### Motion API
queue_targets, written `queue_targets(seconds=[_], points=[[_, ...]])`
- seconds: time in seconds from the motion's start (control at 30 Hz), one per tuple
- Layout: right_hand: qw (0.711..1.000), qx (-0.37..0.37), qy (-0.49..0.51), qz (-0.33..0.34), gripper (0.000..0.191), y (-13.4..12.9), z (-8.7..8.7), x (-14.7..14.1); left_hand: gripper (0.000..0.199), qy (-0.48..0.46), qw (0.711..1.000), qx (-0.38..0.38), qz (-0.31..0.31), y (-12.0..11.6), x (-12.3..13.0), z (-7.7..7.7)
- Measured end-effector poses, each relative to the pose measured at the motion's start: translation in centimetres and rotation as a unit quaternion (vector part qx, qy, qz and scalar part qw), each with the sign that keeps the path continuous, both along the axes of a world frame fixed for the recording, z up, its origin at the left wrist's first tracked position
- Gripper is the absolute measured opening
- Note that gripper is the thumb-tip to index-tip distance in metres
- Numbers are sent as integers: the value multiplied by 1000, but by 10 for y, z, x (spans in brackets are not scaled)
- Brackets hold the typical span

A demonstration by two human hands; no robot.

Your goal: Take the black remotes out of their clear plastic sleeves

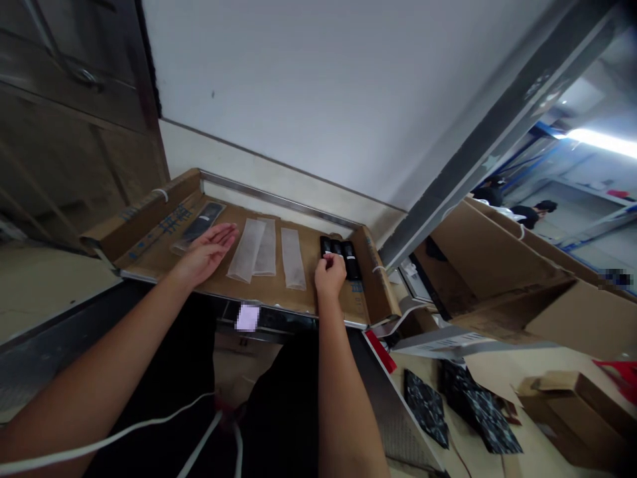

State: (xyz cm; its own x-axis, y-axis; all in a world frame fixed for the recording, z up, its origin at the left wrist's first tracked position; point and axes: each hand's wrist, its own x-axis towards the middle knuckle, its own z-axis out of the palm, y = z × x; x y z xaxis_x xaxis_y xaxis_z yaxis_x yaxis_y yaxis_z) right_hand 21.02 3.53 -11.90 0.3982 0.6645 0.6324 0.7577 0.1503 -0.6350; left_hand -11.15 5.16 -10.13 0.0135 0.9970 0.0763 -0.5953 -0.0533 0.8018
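Over the left part of a cardboard-lined tray, my left hand is open, palm up, with nothing in it. Beside it lies a clear sleeve with a dark item inside, partly covered by the hand. Three translucent plastic sleeves, among them the left one, the middle one and the right one, lie flat between my hands. My right hand is closed at a row of slim black items with small white labels. Whatever its curled fingers pinch is hidden.
Raised cardboard walls bound the tray, and a white panel rises behind it. At right stand a large open carton, a smaller box and dark patterned bags. White cords hang before me; people are farther back.
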Motion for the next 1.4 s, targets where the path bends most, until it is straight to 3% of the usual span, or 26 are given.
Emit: queue_targets(seconds=[0.27, 0.37, 0.47, 0.57, 0.63, 1.4], points=[[1000, 12, -17, 21, 13, -10, 8, -10, 40, 64, 998, 9, 20, 3, 4, -4], [998, 12, -6, 62, 18, -23, 15, -49, 42, 103, 994, 35, -5, 1, 8, -5], [984, -13, -46, 171, 16, -29, 21, -106, 47, 143, 988, 59, -23, 1, 11, -6], [980, -31, -61, 185, 16, -25, 22, -154, 50, 167, 982, 84, -32, 1, 13, -9], [982, -34, -52, 177, 14, -20, 21, -170, 50, 183, 978, 98, -29, 1, 14, -11], [979, -90, -53, 174, 15, -17, 17, -171, 43, 201, 969, 134, -44, 3, 16, -20]])
